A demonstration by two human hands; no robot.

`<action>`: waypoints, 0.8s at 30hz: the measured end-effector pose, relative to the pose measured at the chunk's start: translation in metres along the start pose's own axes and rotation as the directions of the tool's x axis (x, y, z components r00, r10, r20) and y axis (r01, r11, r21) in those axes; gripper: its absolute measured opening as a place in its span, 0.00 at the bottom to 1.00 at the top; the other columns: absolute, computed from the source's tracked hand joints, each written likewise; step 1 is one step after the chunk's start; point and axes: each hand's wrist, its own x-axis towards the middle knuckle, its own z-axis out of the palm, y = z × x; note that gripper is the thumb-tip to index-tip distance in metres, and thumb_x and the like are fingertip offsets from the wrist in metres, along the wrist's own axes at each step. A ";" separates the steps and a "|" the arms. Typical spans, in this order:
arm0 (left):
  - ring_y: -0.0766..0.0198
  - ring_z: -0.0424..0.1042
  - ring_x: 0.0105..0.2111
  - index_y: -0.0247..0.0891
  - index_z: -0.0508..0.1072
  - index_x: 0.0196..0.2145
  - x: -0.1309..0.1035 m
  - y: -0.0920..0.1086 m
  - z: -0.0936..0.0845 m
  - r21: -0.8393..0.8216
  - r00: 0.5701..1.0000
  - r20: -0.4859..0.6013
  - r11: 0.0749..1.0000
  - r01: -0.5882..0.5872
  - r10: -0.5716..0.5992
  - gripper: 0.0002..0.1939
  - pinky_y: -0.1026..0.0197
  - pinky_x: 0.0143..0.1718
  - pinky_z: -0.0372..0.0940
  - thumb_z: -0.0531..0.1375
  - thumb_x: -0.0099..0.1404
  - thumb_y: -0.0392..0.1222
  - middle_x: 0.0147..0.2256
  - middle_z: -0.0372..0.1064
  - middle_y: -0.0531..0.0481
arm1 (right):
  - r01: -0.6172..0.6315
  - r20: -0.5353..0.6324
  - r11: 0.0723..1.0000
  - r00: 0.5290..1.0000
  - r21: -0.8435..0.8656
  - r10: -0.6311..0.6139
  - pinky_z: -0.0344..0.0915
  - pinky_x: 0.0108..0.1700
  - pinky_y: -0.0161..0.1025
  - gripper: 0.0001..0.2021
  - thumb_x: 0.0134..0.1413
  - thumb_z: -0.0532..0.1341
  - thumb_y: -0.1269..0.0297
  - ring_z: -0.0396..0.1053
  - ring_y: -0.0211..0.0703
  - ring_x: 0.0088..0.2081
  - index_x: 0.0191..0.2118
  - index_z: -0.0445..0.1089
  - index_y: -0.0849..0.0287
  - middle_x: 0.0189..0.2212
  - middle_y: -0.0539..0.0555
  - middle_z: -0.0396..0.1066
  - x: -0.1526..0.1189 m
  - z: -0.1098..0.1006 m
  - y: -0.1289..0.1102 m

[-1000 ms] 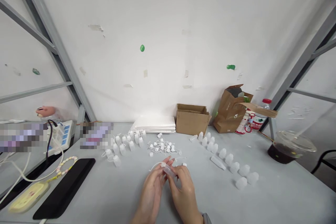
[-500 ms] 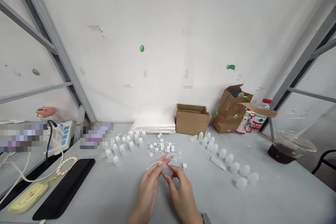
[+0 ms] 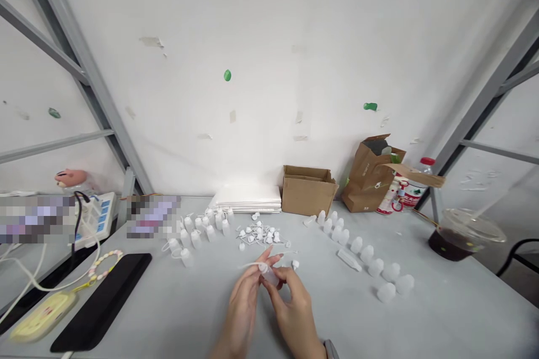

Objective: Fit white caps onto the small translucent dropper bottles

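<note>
A small translucent plastic bottle (image 3: 270, 277) is tilted between my hands, low in the middle of the head view. On its top sits a white cap (image 3: 263, 267), whose thin strap sticks out to the left. My left hand (image 3: 244, 294) is closed on the cap end. The thumb and fingertips of my right hand (image 3: 293, 303) pinch the bottle's body. Just beyond my hands lies a heap of loose white caps (image 3: 259, 233). Capped bottles (image 3: 196, 239) stand grouped to the left, and bottles without caps (image 3: 367, 253) form rows on the right.
A cardboard box (image 3: 309, 193), a white stack of sheets (image 3: 244, 200) and a paper bag (image 3: 366, 179) line the wall. At right stands a lidded drink cup (image 3: 455, 238). On the left are a black pad (image 3: 103, 303), a yellow case (image 3: 44, 317) and a power strip (image 3: 101, 219).
The bottle has turned slightly in my hands, so its white cap now shows between my fingers. My left fingers have shifted a little around the cap.
</note>
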 end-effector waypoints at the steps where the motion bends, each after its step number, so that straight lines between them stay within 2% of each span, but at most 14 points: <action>1: 0.53 0.60 0.53 0.38 0.69 0.49 0.001 -0.001 -0.001 -0.004 1.000 -0.001 1.000 0.007 -0.007 0.20 0.51 0.56 0.50 0.52 0.60 0.45 0.49 0.68 0.44 | -0.014 0.000 1.000 1.000 0.003 0.014 0.65 0.31 0.33 0.04 0.54 0.57 0.64 0.66 0.38 0.27 0.31 0.66 0.57 0.26 0.51 0.69 0.000 0.000 0.001; 7: 0.53 0.60 0.53 0.36 0.72 0.46 0.005 -0.006 -0.004 -0.100 0.998 0.040 0.994 0.041 -0.037 0.18 0.53 0.56 0.50 0.53 0.59 0.42 0.47 0.70 0.43 | -0.145 0.003 0.983 0.989 0.109 0.145 0.65 0.32 0.32 0.05 0.50 0.60 0.63 0.67 0.39 0.27 0.31 0.69 0.58 0.25 0.51 0.71 0.001 -0.001 0.004; 10: 0.53 0.60 0.53 0.35 0.73 0.43 0.006 -0.007 -0.006 -0.161 0.996 0.066 0.984 0.072 -0.062 0.18 0.54 0.56 0.48 0.54 0.58 0.41 0.46 0.71 0.43 | -0.242 0.055 0.945 0.970 0.221 0.236 0.66 0.32 0.32 0.05 0.47 0.62 0.63 0.67 0.40 0.28 0.30 0.70 0.59 0.25 0.51 0.72 0.003 -0.002 0.001; 14: 0.52 0.60 0.53 0.34 0.75 0.40 0.009 -0.007 -0.009 -0.223 0.992 0.085 0.969 0.110 -0.093 0.16 0.52 0.56 0.48 0.54 0.55 0.40 0.43 0.72 0.43 | -0.380 0.141 0.832 0.925 0.403 0.353 0.66 0.32 0.35 0.08 0.42 0.65 0.60 0.68 0.41 0.28 0.27 0.71 0.60 0.24 0.52 0.72 0.008 -0.004 -0.006; 17: 0.51 0.61 0.52 0.34 0.76 0.38 0.012 -0.008 -0.012 -0.245 0.988 0.091 0.959 0.141 -0.122 0.15 0.51 0.56 0.48 0.55 0.54 0.39 0.41 0.73 0.44 | -0.471 0.222 0.725 0.880 0.502 0.419 0.64 0.28 0.35 0.12 0.37 0.68 0.57 0.66 0.39 0.24 0.25 0.71 0.61 0.21 0.51 0.71 0.012 -0.005 -0.009; 24: 0.53 0.64 0.49 0.34 0.76 0.35 0.015 -0.004 -0.014 -0.303 0.971 0.116 0.924 0.235 -0.209 0.14 0.54 0.53 0.52 0.55 0.52 0.38 0.36 0.74 0.44 | -0.568 0.357 0.578 0.821 0.585 0.446 0.59 0.21 0.32 0.15 0.30 0.70 0.57 0.61 0.34 0.18 0.22 0.70 0.63 0.16 0.49 0.68 0.017 -0.006 -0.006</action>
